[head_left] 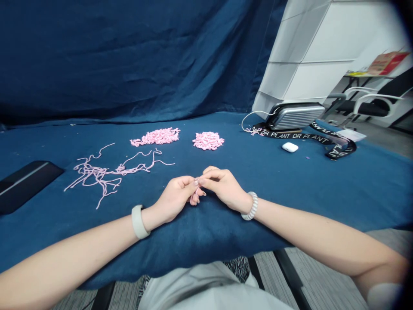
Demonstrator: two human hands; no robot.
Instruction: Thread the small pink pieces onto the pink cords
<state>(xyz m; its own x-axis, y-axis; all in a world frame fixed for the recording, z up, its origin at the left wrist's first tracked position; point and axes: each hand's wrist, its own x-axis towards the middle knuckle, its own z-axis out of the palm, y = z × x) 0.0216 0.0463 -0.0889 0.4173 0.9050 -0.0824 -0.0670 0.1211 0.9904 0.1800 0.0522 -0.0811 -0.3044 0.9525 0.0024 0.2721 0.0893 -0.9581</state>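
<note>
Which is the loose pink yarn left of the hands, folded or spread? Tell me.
Spread: the yarn lies tangled, ends straying several ways across the blue cloth.

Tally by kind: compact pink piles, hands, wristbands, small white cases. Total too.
Compact pink piles: 2
Hands, left and right: 2
Wristbands, smooth and coiled: 2
Small white case: 1
Total: 7

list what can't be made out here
In the head view:
What, if anything, lies between the left hand and right hand: their fingers cover it.
The rest of the dark flat object: left edge cuts it off.
Fine makeup of the pink clump at right: too small.
Chair: right edge cuts it off.
</note>
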